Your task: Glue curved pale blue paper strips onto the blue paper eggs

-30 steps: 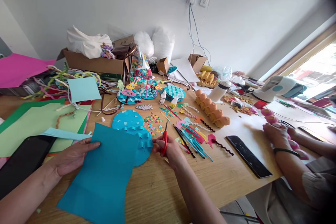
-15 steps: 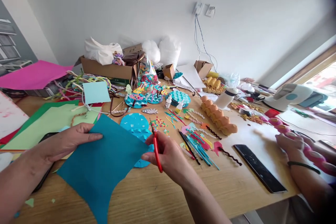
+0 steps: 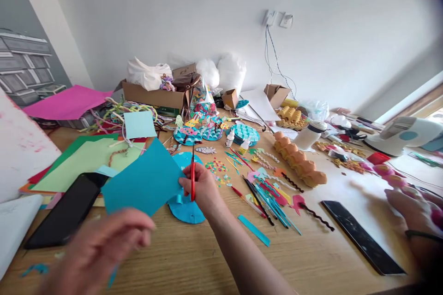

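A sheet of blue paper (image 3: 145, 179) is pinched at its right edge by my right hand (image 3: 202, 189), which also holds a pair of red-handled scissors (image 3: 193, 182) with the blades pointing up and away from me. My left hand (image 3: 110, 244) is smeared by motion, in front of the sheet's lower left part and off its corner; whether it grips anything is unclear. Behind the sheet lies a blue paper disc (image 3: 188, 212) with raised curls, partly covered. A narrow blue strip (image 3: 254, 229) rests on the table right of my right forearm.
At left are a black phone (image 3: 65, 212) and stacked green paper (image 3: 86, 159). Brushes and pencils (image 3: 268, 200), glue bottles (image 3: 229, 139) and an orange egg carton (image 3: 297, 159) lie beyond my right hand. Another person's hand (image 3: 403, 205) is at right, near a dark slab (image 3: 362, 237).
My left hand has let go of the sheet and dropped toward me. The sheet and scissors have shifted slightly in my right hand. The blue strip now shows on the table, and the view has turned left.
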Motion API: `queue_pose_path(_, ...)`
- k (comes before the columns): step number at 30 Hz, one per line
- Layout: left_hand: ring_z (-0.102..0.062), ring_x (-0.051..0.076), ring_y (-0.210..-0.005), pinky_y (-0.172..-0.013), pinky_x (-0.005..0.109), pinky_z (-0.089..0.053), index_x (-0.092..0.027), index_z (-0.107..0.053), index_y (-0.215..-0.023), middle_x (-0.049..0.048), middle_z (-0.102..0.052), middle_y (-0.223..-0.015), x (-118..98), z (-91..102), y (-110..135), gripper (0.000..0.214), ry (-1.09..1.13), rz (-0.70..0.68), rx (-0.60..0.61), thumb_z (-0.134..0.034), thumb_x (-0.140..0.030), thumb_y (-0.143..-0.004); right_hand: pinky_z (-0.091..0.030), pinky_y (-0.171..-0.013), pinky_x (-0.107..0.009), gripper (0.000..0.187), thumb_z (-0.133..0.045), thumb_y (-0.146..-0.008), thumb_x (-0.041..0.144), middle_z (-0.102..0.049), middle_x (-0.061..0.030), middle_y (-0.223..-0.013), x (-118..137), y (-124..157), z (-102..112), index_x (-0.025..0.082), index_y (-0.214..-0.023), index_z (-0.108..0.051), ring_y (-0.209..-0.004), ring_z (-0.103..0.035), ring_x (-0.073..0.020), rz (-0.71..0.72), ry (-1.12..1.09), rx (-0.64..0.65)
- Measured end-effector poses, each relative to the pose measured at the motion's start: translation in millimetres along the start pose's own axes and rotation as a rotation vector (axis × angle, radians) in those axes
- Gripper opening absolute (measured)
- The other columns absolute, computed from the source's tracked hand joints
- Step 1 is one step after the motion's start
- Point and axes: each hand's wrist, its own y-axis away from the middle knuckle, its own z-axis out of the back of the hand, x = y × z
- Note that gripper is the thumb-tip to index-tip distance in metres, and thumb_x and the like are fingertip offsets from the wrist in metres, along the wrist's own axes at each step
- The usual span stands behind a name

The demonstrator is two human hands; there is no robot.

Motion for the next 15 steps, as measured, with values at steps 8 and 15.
queue_pose_path(8,-0.059,0.021,-0.083,-0.067,0.029,-0.048,-0.027,-0.068,-0.098,0.0063,-0.065,-0.098,70.4,-62.9,-46.1,0.045,0.716,-0.091,0.095,-0.066,-0.059,-0.067,-0.029,-0.036,-0.018,0.021,-0.063,-0.057,0.023,-0.047,0.0105,-0.049,9.9,5.3,-15.5,0.02,-0.072,-0.048,-0.038,-0.046,-0.0076,0.049,-0.072,0.022)
queue_pose_path(15,-0.061,0.023,-0.078,-0.069,0.033,-0.051,-0.021,-0.069,-0.086,0.0052,-0.069,-0.082,39.5,-56.5,-59.6,0.038,0.67,-0.307,-0.12,-0.077,-0.047,-0.059,-0.026,-0.035,-0.015,0.026,-0.066,-0.057,0.023,-0.047,0.0114,-0.046,13.6,19.0,-11.0,0.018,-0.076,-0.049,-0.036,-0.044,-0.0052,0.082,-0.309,0.046)
